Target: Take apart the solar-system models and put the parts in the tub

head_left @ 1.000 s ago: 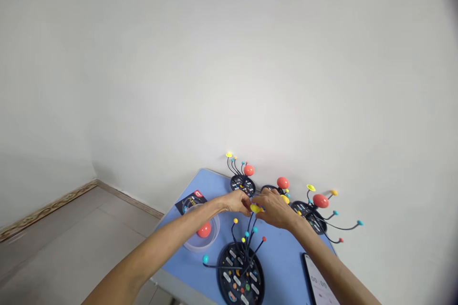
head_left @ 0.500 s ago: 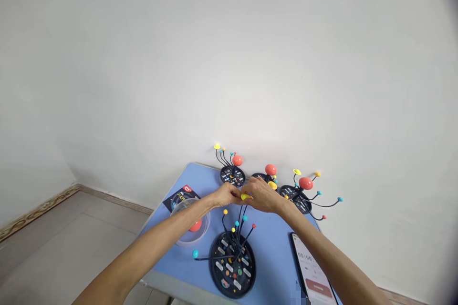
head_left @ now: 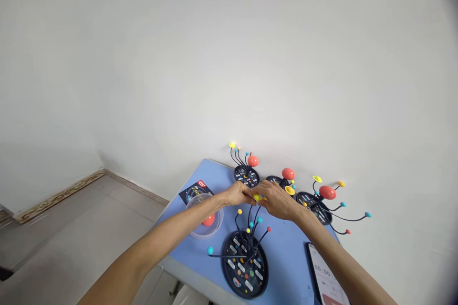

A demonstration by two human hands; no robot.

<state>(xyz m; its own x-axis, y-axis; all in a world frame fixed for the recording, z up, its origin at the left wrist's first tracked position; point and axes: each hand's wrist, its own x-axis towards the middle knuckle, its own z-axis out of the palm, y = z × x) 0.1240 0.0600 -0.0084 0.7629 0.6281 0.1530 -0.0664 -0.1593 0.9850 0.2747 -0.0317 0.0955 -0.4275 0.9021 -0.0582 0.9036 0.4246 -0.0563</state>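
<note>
My left hand and my right hand meet above the near planet model, fingers closed and pinching a small yellow ringed planet piece between them. Part of that piece is hidden by the fingers. Just below, black curved stems rise toward the hands from the round black base. Other stems on this base carry small balls: a blue ball at the left, a red ball at the right, and several yellow and blue ones between. Whether the piece sits on a stem tip cannot be made out.
Behind my hands, along the wall, stand a left model, a middle model and a right model, each with a big red ball. At left are a clear tub with a red ball inside and a dark card. A phone lies at right.
The camera has turned left, so the table and models sit farther right in view. Both hands stay together on the yellow piece, which shows at a slightly different angle.
</note>
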